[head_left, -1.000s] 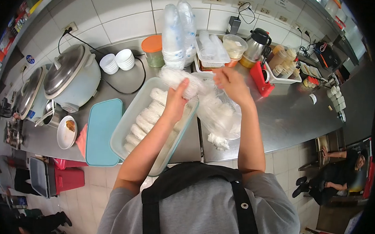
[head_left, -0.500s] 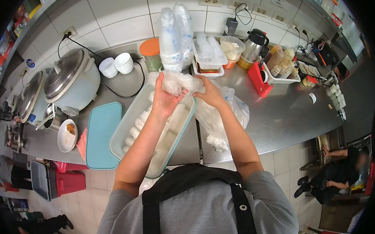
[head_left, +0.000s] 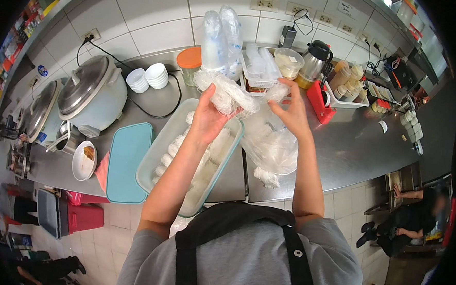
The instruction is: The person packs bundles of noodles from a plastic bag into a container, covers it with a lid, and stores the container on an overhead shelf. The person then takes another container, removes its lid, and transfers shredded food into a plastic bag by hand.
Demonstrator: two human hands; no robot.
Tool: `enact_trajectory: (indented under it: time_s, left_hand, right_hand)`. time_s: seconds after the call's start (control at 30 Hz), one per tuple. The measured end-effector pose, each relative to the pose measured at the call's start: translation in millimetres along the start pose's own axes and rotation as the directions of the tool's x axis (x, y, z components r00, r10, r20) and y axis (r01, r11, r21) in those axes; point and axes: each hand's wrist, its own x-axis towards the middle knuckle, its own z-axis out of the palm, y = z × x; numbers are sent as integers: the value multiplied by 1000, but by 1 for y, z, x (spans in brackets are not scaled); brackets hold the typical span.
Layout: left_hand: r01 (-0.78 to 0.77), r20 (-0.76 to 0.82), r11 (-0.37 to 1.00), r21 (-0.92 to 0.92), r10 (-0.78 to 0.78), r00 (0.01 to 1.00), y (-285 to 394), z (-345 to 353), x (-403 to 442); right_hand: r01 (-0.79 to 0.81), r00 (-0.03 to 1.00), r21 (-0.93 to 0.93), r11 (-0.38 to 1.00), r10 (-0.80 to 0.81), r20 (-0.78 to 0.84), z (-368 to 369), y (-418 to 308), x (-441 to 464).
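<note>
My left hand (head_left: 212, 118) is closed around a large bundle of thin white noodles (head_left: 228, 95), held above the far end of a long plastic tub (head_left: 237, 138). To its right, my right hand (head_left: 293, 112) pinches a smaller tuft of noodles (head_left: 277, 92) between thumb and fingers. Fine strands hang around both clumps; I cannot tell whether any still join them. Inside the tub lie several white noodle portions (head_left: 173, 149), partly hidden by my left forearm. A clear plastic bag (head_left: 274, 147) with white contents lies right of the tub, below my right hand.
A blue lid (head_left: 129, 160) lies left of the tub, beside a white bowl (head_left: 84, 161) and a large rice cooker (head_left: 93, 97). Along the wall stand an orange-lidded jar (head_left: 189, 63), wrapped cups (head_left: 216, 46), a white basket (head_left: 261, 77) and a red holder (head_left: 321, 103). A person sits at far right.
My right hand has moved right and up from the bundle, drawing a small tuft of noodles away. My left hand has shifted slightly right with the larger bundle.
</note>
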Motion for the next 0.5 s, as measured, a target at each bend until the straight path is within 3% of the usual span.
enact_trajectory:
  time_s: [0.1,0.2,0.3,0.4,0.5]
  left_hand:
    - [-31,27,1000,-2,31,999,7,11,-6]
    - [-75,24,997,-21,76,997,26,21,-28]
    - [-99,-72,995,4,99,992,53,13,-55]
    - [-115,-189,985,130,138,972,65,-10,-86]
    - [-20,-357,981,191,88,930,56,-66,-113]
  right_hand:
    - [107,990,-23,994,-109,-89,-9,-29,4]
    - [162,985,20,987,-161,-62,-2,-64,10]
    - [125,988,212,969,-142,65,28,-88,13]
    - [141,957,83,986,-158,242,66,-96,15]
    - [84,844,7,996,-75,532,111,-80,21]
